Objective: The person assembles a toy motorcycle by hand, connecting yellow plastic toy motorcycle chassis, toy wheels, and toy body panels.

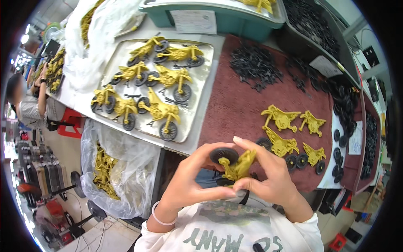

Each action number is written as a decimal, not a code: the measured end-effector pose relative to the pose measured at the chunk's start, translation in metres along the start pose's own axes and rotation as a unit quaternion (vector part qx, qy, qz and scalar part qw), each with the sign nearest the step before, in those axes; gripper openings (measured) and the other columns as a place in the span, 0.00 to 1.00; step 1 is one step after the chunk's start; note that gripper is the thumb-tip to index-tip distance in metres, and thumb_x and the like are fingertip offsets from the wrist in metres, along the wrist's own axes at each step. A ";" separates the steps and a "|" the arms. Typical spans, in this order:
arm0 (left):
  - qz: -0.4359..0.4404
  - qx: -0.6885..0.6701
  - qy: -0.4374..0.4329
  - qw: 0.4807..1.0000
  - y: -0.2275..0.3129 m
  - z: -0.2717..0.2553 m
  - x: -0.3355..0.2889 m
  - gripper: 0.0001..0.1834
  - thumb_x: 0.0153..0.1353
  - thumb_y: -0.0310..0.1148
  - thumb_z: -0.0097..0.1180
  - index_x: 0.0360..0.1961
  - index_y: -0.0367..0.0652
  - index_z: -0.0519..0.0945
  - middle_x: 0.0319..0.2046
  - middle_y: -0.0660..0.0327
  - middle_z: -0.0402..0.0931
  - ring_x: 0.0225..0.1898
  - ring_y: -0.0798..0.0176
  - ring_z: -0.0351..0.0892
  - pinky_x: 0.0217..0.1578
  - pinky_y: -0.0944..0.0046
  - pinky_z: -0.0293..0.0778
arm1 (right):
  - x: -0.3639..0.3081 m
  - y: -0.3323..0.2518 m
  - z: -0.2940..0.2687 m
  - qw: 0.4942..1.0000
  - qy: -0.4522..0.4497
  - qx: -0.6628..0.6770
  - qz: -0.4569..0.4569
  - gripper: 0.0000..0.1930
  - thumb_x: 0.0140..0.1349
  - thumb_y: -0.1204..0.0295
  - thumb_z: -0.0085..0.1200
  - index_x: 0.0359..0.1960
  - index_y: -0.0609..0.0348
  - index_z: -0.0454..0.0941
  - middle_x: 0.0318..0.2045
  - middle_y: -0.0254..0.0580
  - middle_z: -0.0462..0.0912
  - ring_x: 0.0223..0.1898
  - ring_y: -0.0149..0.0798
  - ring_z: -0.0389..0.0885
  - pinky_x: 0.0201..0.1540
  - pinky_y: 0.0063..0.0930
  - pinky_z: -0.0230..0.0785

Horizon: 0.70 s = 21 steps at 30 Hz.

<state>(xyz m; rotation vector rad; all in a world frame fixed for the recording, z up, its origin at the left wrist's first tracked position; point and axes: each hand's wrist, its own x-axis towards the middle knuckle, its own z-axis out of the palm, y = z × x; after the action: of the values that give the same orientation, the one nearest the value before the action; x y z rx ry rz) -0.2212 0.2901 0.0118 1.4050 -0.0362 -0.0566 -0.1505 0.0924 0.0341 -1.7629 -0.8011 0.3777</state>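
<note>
On metal tray (pixel 201 90): finished yellow motorcycles (pixel 161 111); both hands' grips, left hand (pixel 189 178), right hand (pixel 268 176), pinch yellow toy bike (pixel 239 166).

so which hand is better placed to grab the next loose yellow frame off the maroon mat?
Probably right. The right hand sits nearest the loose yellow frames on the maroon mat; the left hand is farther, though both hold the yellow bike.

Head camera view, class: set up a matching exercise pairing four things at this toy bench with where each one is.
Things:
1. finished yellow motorbikes
2. loose black parts pile
3. yellow bike body with black wheel
4. wheelless yellow bodies

Places:
A. right part of the brown mat
B. metal tray
C. between left hand and right hand
D. far end of the mat

Pairs: 1-B, 2-D, 3-C, 4-A
</note>
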 end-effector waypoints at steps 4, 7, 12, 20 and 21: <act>-0.015 -0.036 0.029 0.999 0.006 -0.018 0.006 0.20 0.50 0.21 0.71 0.44 0.34 0.79 0.42 0.58 0.77 0.41 0.70 0.79 0.39 0.71 0.77 | 0.010 -0.010 0.000 0.996 -0.053 -0.063 -0.033 0.45 0.52 0.57 0.68 0.68 0.64 0.61 0.43 0.47 0.75 0.37 0.43 0.80 0.40 0.34 0.75; 0.101 0.037 0.158 0.982 0.020 -0.057 0.015 0.17 0.52 0.22 0.69 0.44 0.34 0.78 0.40 0.60 0.77 0.37 0.68 0.79 0.38 0.70 0.78 | 0.016 -0.010 -0.009 0.993 -0.033 -0.076 -0.081 0.43 0.53 0.56 0.68 0.67 0.64 0.64 0.43 0.45 0.75 0.35 0.39 0.78 0.37 0.31 0.73; 0.213 0.066 0.410 0.885 0.060 -0.182 0.064 0.19 0.65 0.30 0.59 0.55 0.37 0.72 0.40 0.57 0.79 0.39 0.64 0.82 0.40 0.65 0.81 | 0.007 0.001 -0.023 0.998 0.034 -0.019 -0.042 0.38 0.55 0.56 0.67 0.63 0.64 0.69 0.41 0.42 0.75 0.32 0.31 0.73 0.36 0.23 0.69; 0.000 0.330 0.321 0.888 0.045 -0.282 0.076 0.17 0.67 0.32 0.57 0.55 0.38 0.76 0.44 0.56 0.77 0.43 0.64 0.80 0.46 0.63 0.77 | 0.010 -0.005 -0.026 0.999 0.033 -0.013 -0.007 0.23 0.61 0.74 0.61 0.58 0.64 0.74 0.37 0.43 0.77 0.31 0.31 0.75 0.35 0.23 0.70; 0.032 0.498 0.331 0.801 0.042 -0.284 0.077 0.16 0.68 0.32 0.55 0.55 0.40 0.76 0.47 0.55 0.76 0.48 0.60 0.78 0.50 0.61 0.74 | 0.009 -0.006 -0.028 0.999 0.038 -0.015 -0.001 0.23 0.61 0.74 0.61 0.58 0.64 0.74 0.37 0.43 0.77 0.31 0.31 0.75 0.35 0.23 0.70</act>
<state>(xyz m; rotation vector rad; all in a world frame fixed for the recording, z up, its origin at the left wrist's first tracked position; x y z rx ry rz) -0.1268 0.5715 0.0055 2.4084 0.5470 0.6003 -0.1287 0.0800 0.0505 -1.7942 -0.7572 0.2966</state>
